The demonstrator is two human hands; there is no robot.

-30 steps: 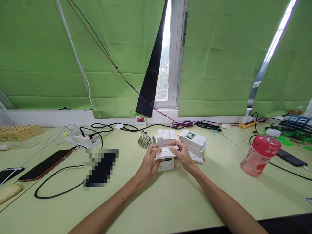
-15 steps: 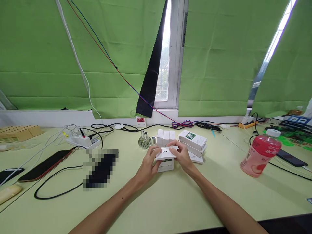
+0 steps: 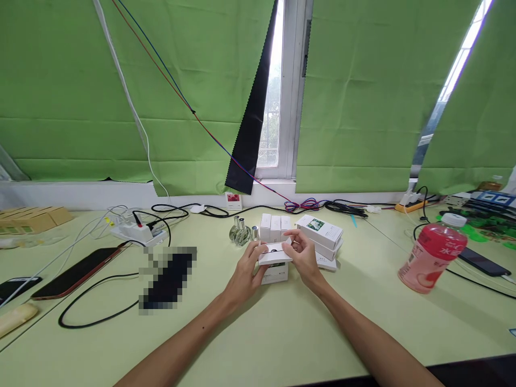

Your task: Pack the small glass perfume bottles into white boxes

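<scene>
Between both hands is a small white box (image 3: 276, 257), its upper face showing a dark half-round notch. Beneath its front edge shows a white printed face (image 3: 276, 275) with a bit of green; I cannot tell whether this is the same box or another one. My left hand (image 3: 245, 269) is closed on the left end, thumb on top. At the right end, my right hand (image 3: 303, 258) presses its thumb on the upper face, with the index finger raised and bent. Several glass bottles (image 3: 241, 234) with silver caps stand behind my left hand. Small white boxes (image 3: 275, 226) stand behind the held one.
Stacked white boxes (image 3: 320, 230) lie right of my right hand. A pink drink bottle (image 3: 432, 255) stands farther right. At left are a phone (image 3: 76, 272), a power strip (image 3: 137, 232), a cable loop (image 3: 64, 312) and a pixelated dark object (image 3: 171, 279). Cables run along the wall.
My right index finger has lifted off the box and bent, and the right fingers have shifted slightly. The dark notch shows more plainly than a second ago. My left hand has stayed in place.
</scene>
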